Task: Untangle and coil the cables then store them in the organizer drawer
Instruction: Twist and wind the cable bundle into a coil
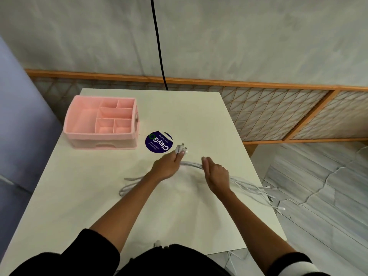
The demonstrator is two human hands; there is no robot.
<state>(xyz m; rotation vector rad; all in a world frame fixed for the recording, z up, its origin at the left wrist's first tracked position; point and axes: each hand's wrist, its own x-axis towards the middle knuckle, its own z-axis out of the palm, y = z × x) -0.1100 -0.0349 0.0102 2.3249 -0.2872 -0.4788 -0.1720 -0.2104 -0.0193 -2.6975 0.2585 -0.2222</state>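
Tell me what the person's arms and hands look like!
The left hand and right hand are bare, no gloves or watch. Sleeves sit far up the arms: the left sleeve is black, the right sleeve is black with a white band.
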